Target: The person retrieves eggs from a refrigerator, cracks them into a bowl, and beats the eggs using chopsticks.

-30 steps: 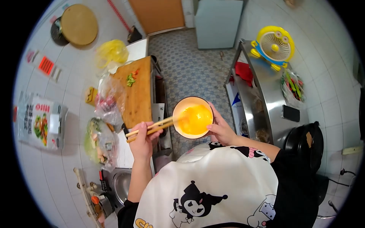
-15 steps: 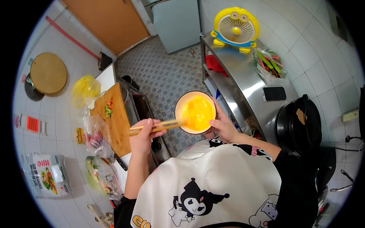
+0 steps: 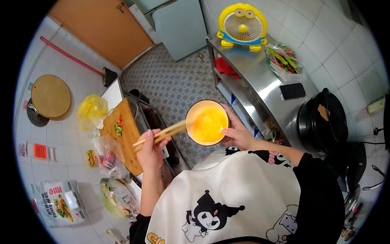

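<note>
My left hand is closed around a pair of wooden chopsticks. Their far ends, blurred by motion, reach over the left rim of a bowl. The bowl is cream inside with a dark rim, and beaten egg, bright yellow, lies in it. On the bowl's right side my right hand grips it, thumb at the rim and fingers partly hidden beneath. Both hands are in front of a white apron with cartoon prints.
A cutting board with chopped red and green vegetables is at the left. At the right, a steel table carries a yellow fan, bagged peppers, a phone and a black pot.
The chopsticks are tilted more steeply, and my left hand sits slightly lower and farther left. The bowl remains in my right hand. The whole view has shifted a little.
</note>
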Tool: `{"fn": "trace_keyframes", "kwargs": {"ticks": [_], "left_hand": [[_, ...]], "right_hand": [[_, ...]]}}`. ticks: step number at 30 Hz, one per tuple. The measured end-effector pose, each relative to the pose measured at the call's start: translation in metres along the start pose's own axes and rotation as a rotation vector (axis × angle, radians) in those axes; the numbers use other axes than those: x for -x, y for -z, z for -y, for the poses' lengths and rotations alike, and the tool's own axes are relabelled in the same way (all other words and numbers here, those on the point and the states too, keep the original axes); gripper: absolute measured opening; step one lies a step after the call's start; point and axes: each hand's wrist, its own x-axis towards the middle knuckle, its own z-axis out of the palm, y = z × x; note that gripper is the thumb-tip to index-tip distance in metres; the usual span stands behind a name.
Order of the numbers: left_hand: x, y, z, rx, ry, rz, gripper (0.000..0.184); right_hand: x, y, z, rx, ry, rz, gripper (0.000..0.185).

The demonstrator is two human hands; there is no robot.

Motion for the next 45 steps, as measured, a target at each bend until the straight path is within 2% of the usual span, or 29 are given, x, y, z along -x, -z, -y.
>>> {"fn": "trace_keyframes", "kwargs": {"ticks": [2, 5, 8, 9, 12, 13, 16, 17, 20, 21, 24, 25, 26, 28, 31, 34, 38, 39, 42, 43, 45], "left_hand": [[0.003, 0.001, -0.01, -0.225, 0.143, 0.06, 0.03], [0.005, 0.011, -0.011, -0.019, 0.132, 0.086, 0.03], [0.007, 0.009, -0.017, -0.176, 0.136, 0.032, 0.029], [0.008, 0.014, -0.019, -0.165, 0.16, 0.124, 0.028], [0.007, 0.015, -0.011, -0.017, -0.013, -0.089, 0.027], [0.009, 0.018, -0.015, -0.157, 0.042, -0.067, 0.028], [0.016, 0.032, -0.024, -0.053, 0.121, 0.137, 0.028], [0.018, 0.027, -0.021, -0.016, 0.016, -0.043, 0.028], [0.025, 0.033, -0.029, -0.19, 0.098, -0.011, 0.028], [0.029, 0.037, -0.032, -0.118, 0.145, 0.057, 0.027], [0.029, 0.047, -0.018, -0.069, -0.066, -0.212, 0.027], [0.034, 0.049, -0.025, -0.128, 0.076, -0.137, 0.027], [0.039, 0.05, -0.025, -0.126, 0.1, -0.069, 0.028], [0.041, 0.058, -0.027, 0.025, 0.081, -0.093, 0.029], [0.044, 0.054, -0.025, -0.11, 0.079, -0.191, 0.03], [0.046, 0.059, -0.022, 0.052, 0.002, -0.211, 0.03], [0.05, 0.05, -0.029, -0.068, 0.086, -0.147, 0.031], [0.048, 0.055, -0.027, 0.009, 0.079, -0.162, 0.031], [0.046, 0.047, -0.024, -0.095, 0.058, -0.255, 0.031], [0.049, 0.046, -0.029, -0.077, 0.124, -0.14, 0.031], [0.045, 0.045, -0.025, 0.009, 0.011, -0.226, 0.028]], "right_hand": [[-0.003, -0.004, -0.001, 0.0, -0.021, 0.01, 0.08], [-0.004, -0.008, 0.002, 0.007, -0.051, -0.002, 0.08], [-0.007, -0.012, 0.004, 0.01, -0.058, 0.018, 0.08], [-0.009, -0.013, 0.003, 0.012, -0.046, 0.02, 0.08], [-0.013, -0.015, 0.001, 0.016, -0.04, 0.039, 0.08], [-0.015, -0.017, 0.0, 0.012, -0.049, 0.047, 0.08], [-0.022, -0.019, -0.004, 0.011, -0.067, 0.082, 0.081], [-0.024, -0.019, -0.005, 0.014, -0.077, 0.101, 0.081], [-0.031, -0.026, -0.006, 0.02, -0.11, 0.139, 0.081], [-0.033, -0.027, -0.007, 0.025, -0.114, 0.154, 0.081], [-0.04, -0.032, -0.009, 0.031, -0.141, 0.204, 0.081], [-0.043, -0.035, -0.008, 0.019, -0.152, 0.215, 0.081], [-0.045, -0.037, -0.008, 0.008, -0.161, 0.222, 0.081], [-0.048, -0.037, -0.009, 0.033, -0.187, 0.238, 0.081], [-0.054, -0.04, -0.012, 0.032, -0.207, 0.26, 0.081], [-0.056, -0.04, -0.015, 0.042, -0.198, 0.266, 0.081], [-0.058, -0.042, -0.01, 0.064, -0.218, 0.254, 0.081], [-0.058, -0.041, -0.01, 0.057, -0.219, 0.258, 0.081], [-0.06, -0.04, -0.008, 0.04, -0.222, 0.271, 0.081], [-0.06, -0.04, -0.006, 0.038, -0.224, 0.265, 0.082], [-0.058, -0.037, -0.006, 0.046, -0.22, 0.258, 0.082]]}}
